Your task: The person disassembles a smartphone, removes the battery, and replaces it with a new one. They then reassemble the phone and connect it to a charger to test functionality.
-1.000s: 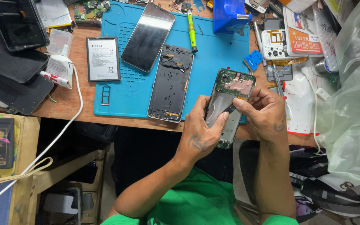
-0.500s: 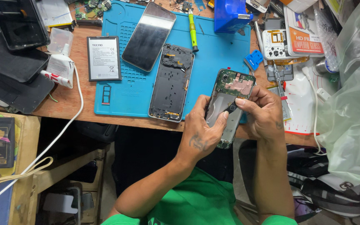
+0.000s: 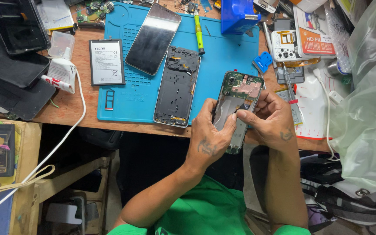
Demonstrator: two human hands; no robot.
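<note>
Head view, looking straight down over a cluttered repair bench. Holding an opened phone, back cover off, green board showing at its top end, tilted just above the near edge of the blue work mat and the wooden bench edge. Left hand clamping the phone's left side and lower half, thumb lying across the bare metal middle. Right hand closing on the phone's right edge, thumb and forefinger pinched together against the middle of the frame, touching the left thumb tip; whether anything small is sitting between those fingertips, impossible to tell. Lying on the mat just left of the held phone: a black inner frame with its parts exposed, and beyond it a dark glass screen panel set at a slant. Resting off the mat on the bare wood: a flat battery with a white label, and a small SIM tray just inside the mat's left edge. Standing at the mat's far edge: a green-handled screwdriver and a blue plastic box. Trailing down the left side: a white cable. Bulging in at the right: a clear plastic bag.
</note>
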